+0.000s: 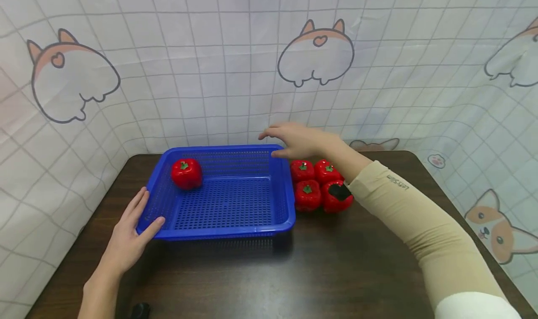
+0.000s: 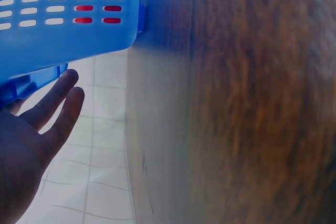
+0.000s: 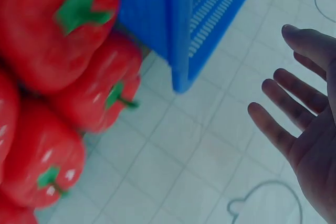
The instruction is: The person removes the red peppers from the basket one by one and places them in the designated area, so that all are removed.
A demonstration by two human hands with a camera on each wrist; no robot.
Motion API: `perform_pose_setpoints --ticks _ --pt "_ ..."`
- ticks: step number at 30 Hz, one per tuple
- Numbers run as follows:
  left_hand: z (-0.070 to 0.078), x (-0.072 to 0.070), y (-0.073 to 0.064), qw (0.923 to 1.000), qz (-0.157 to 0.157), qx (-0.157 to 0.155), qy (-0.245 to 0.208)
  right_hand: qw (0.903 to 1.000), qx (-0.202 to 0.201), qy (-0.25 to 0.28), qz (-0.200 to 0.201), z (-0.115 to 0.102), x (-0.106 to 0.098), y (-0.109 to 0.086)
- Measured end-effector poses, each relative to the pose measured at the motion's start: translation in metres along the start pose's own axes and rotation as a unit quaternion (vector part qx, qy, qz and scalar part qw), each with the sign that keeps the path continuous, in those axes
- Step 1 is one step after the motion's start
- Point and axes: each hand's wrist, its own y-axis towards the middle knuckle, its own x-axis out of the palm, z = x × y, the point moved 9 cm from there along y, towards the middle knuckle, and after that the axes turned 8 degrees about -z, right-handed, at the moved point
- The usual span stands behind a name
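A blue plastic basket (image 1: 227,202) with perforated sides stands on the table, and one red bell pepper (image 1: 187,173) sits in its back left part. My left hand (image 1: 126,242) touches the basket's left rim near the front corner, thumb spread from the straight fingers (image 2: 68,111). Above the basket's back right corner, my right hand (image 1: 296,139) hovers with extended fingers and holds nothing. Several more red bell peppers (image 1: 307,195) with green stems cluster against the basket's right side. The right forearm partly covers them in the head view.
The dark wooden table (image 1: 252,277) runs back to a white grid-patterned cloth (image 1: 227,76) with cartoon dogs, which hangs behind and at both sides. A small black object (image 1: 140,310) lies at the table's front left.
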Motion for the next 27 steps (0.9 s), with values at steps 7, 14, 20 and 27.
perform_pose_setpoints --ticks 7,14,20,27 --pt "-0.002 0.002 -0.001 1.0 -0.002 -0.006 -0.002 0.9991 -0.037 -0.007 -0.022 -0.021 0.012 0.042" --pt "-0.001 0.001 0.001 1.0 0.005 0.002 0.005 0.9974 -0.068 -0.003 -0.023 -0.039 0.017 0.074" --pt "-0.002 0.001 0.003 1.0 0.005 0.001 0.004 0.996 -0.083 -0.008 -0.033 -0.056 0.031 0.101" --pt "-0.002 0.0 0.004 1.0 0.006 0.001 0.002 0.9944 -0.09 -0.01 -0.056 -0.078 0.05 0.128"
